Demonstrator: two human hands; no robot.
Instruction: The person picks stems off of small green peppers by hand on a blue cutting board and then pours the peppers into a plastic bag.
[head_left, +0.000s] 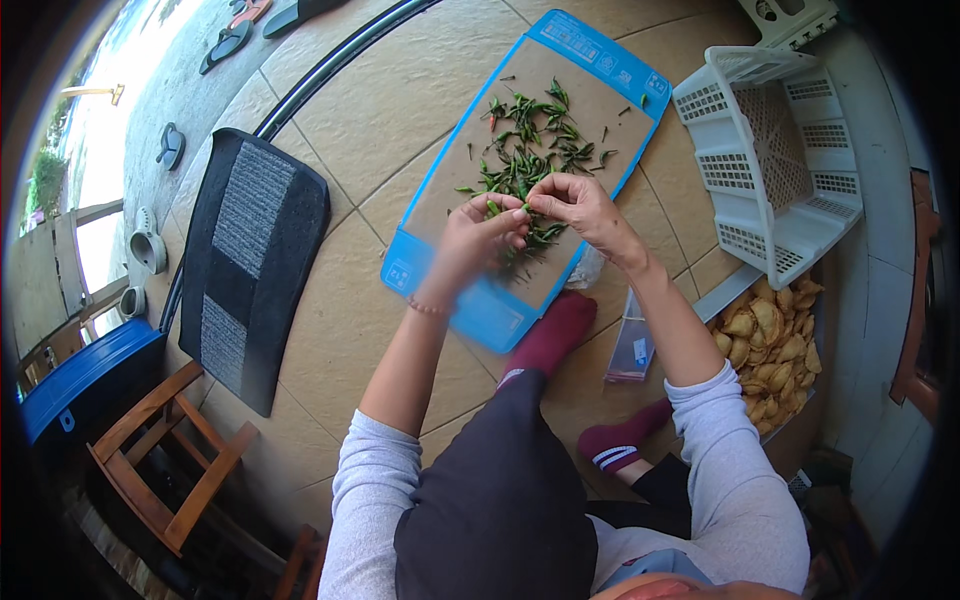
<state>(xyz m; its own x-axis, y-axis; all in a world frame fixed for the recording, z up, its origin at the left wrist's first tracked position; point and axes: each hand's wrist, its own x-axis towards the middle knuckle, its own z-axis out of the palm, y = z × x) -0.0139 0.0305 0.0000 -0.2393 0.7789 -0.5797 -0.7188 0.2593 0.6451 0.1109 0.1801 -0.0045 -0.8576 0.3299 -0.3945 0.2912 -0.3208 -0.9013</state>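
Note:
My left hand (480, 236) is closed around some small green chilli peppers (492, 208), one of them poking up between the fingers. Thumb and forefinger of my right hand (577, 204) meet at the tip of a green chilli (527, 208) that the left fingertips also touch. Both hands are just above a loose heap of green chillies (529, 161), with a red one (493, 122) among them. Loose stems lie around the heap. Beneath it all is a flat piece of brown cardboard with blue printed ends (435, 259). My hands hide the near part of the heap.
At right, a white plastic basket (780, 169) lies on its side, above a container of golden half-moon pastries (772, 337). Clear plastic bags (632, 337) lie by my sock-covered foot (555, 322). A black-and-grey mat (255, 262) and a wooden chair (161, 465) are at left.

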